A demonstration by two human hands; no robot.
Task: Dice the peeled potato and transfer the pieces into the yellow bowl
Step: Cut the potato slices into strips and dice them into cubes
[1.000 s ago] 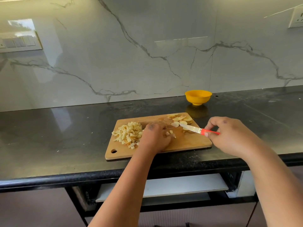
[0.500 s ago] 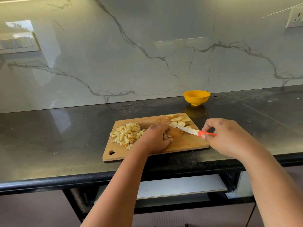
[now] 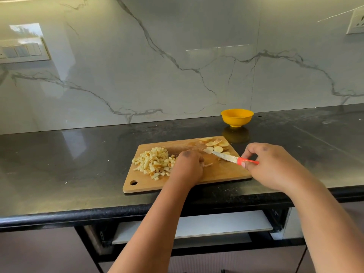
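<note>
On the wooden cutting board (image 3: 220,174), the left hand (image 3: 189,166) is curling over small potato pieces (image 3: 206,164); the right hand (image 3: 269,164) is gripping the orange-handled knife (image 3: 234,159), which should stay low, at three o'clock from the fingers.

Cutting board (image 3: 216,174) lay near the counter's (image 3: 69,164) front edge; diced pile (image 3: 154,162) sat on its left part, slices (image 3: 214,144) at its far right corner; left hand (image 3: 189,166) rested between them; knife (image 3: 232,159) lay right of that, in the right hand (image 3: 273,164); bowl (image 3: 237,117) stood behind the board, by the wall (image 3: 177,56).
</note>
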